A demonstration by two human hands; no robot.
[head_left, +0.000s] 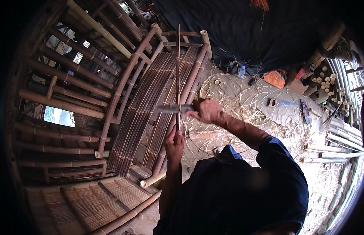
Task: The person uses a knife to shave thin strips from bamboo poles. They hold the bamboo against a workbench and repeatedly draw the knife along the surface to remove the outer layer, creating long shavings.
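From the head view, looking down, a person in a dark blue shirt (244,188) works beside a slatted bamboo bench (141,98). The left hand (174,147) pinches the near end of a long, thin bamboo strip (178,58) between thumb and fingers. The strip points straight away from the person, above the bench's right-hand part. The right hand (207,111) is closed around the mostly hidden handle of a broad-bladed knife (168,109). Its blurred blade points left and crosses the strip just beyond the left hand; how deeply it bites, I cannot tell. On the ground to the right lie pale, curling shavings (244,113), a handsaw (287,103) and a sandal (305,111). Farther off are a clear plastic bottle (242,72) and an orange bag (274,79), near a black sheet (229,27).
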